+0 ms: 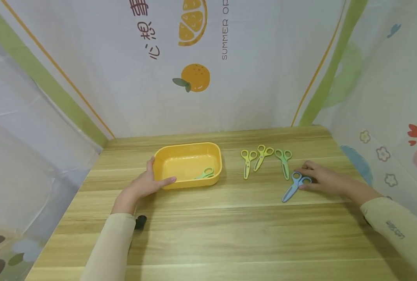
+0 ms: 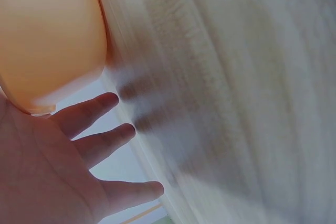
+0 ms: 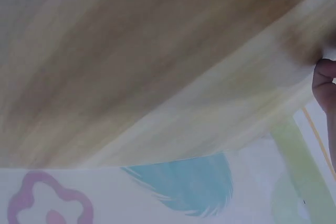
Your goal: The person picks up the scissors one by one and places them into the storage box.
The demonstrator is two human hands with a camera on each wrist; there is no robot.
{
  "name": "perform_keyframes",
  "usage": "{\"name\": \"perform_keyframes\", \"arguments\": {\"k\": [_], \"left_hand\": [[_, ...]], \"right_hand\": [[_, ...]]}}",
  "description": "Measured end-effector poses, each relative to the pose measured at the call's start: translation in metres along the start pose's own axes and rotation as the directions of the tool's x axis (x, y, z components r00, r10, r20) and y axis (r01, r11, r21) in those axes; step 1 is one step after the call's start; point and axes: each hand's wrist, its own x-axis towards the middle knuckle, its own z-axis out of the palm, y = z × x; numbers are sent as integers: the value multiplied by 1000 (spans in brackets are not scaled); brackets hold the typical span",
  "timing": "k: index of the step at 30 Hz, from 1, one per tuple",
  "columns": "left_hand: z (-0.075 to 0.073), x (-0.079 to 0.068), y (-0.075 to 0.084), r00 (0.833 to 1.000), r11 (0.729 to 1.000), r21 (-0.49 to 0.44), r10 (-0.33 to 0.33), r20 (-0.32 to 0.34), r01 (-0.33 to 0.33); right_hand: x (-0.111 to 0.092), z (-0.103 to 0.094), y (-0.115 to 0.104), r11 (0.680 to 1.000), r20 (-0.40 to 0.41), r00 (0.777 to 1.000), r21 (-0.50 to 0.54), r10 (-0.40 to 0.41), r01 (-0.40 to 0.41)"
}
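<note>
My left hand (image 1: pixel 147 183) is at the left end of a yellow plastic basket (image 1: pixel 213 180), thumb along its front rim and fingers by its left side. In the left wrist view, three fingers (image 2: pixel 102 142) of this hand stretch out straight and spread beneath the orange-looking basket wall (image 2: pixel 52 30). Inside the basket lies a pair of green scissors (image 1: pixel 207 171), partly hidden by the front wall. On the right, my right hand (image 1: pixel 319 179) pinches blue scissors (image 1: pixel 292 190) at the finger loops, blades pointing toward the front left. Only a curled finger (image 3: pixel 324 80) shows in the right wrist view.
Between basket and right hand, two yellow-green scissors (image 1: pixel 247 164) and green scissors (image 1: pixel 284 164) lie in a row, loops to the back. The wooden table (image 1: pixel 208 238) ends at a printed cloth (image 1: pixel 250 97) behind. A small black object (image 1: pixel 141 222) shows beside the left sleeve.
</note>
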Motion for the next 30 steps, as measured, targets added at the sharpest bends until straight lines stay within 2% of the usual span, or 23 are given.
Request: {"name": "perform_keyframes", "arguments": {"k": [5, 9, 13, 18, 25, 30], "left_hand": [[-1, 0, 1, 1000, 1000, -7, 1, 8, -1], [0, -3, 2, 1000, 1000, -11, 3, 17, -2], [-2, -5, 2, 1000, 1000, 7, 5, 9, -5], [-3, -5, 0, 1000, 1000, 10, 3, 6, -3], [-1, -2, -1, 1000, 1000, 2, 8, 5, -8], [-1, -2, 1, 1000, 1000, -1, 11, 0, -11]], "right_hand": [[-2, -1, -2, 999, 2, 999, -39, -34, 34], [-3, 0, -1, 997, -26, 999, -65, -31, 29], [-1, -5, -4, 995, -46, 999, -99, 1, -6], [9, -21, -11, 990, -95, 995, -131, 29, -41], [31, -48, -31, 986, -151, 982, -97, 117, -132], [45, -58, -45, 974, -160, 971, -111, 177, -195]]}}
